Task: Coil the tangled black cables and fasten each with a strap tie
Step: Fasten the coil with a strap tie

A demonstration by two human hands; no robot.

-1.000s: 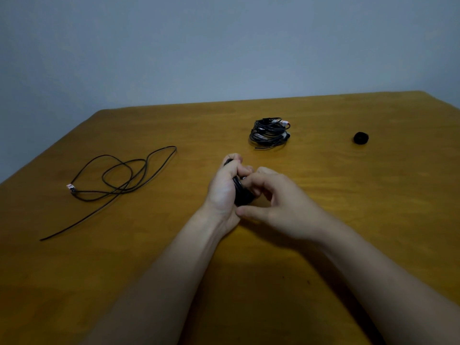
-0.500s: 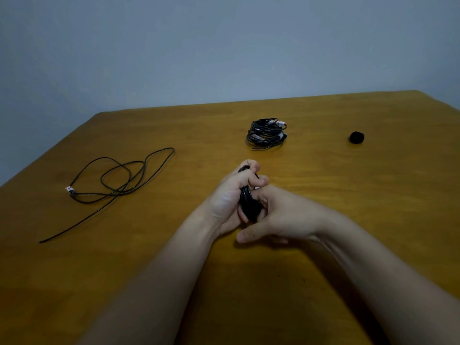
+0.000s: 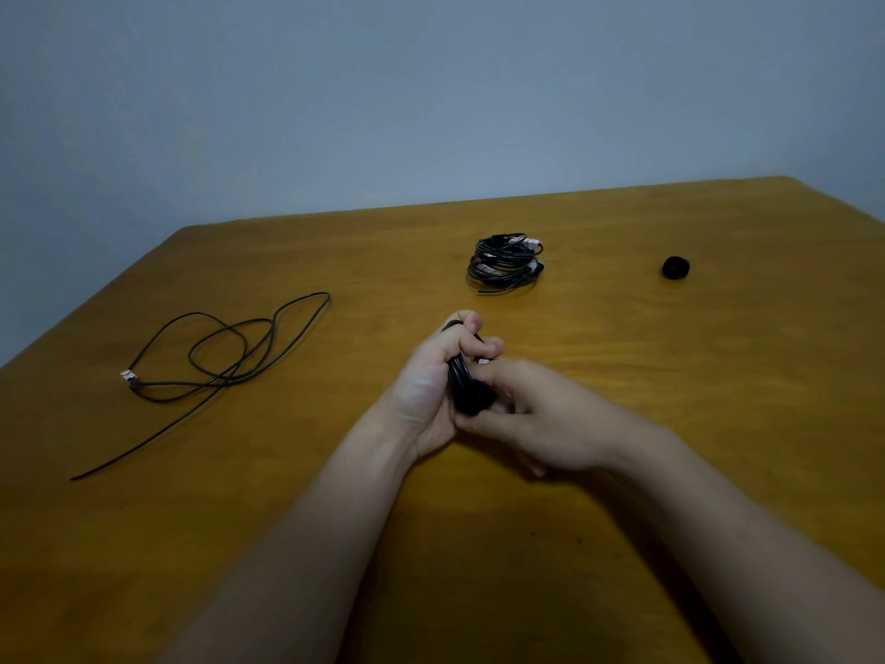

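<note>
A tight black cable coil (image 3: 467,388) (dark, several loops thick, a pale tip showing on its right) stands mid-table, gripped by the left hand (image 3: 428,390); the right hand (image 3: 541,424) pinches its lower end. Beyond lie bundled cables (image 3: 506,263), far right a small black roll (image 3: 675,267), and left a loose tangled cable (image 3: 225,361) on the wooden table (image 3: 718,376).

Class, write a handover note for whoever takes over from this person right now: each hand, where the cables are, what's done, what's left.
Hands: left hand grips the coiled cable; right hand pinches its lower end. Strap not visible.
Far centre of the table: pile of coiled cables, apparently done.
Left side: loose cable, uncoiled.
Far right: small black roll, probably strap ties.
To do: fasten the held coil, then coil and tie the loose cable.
</note>
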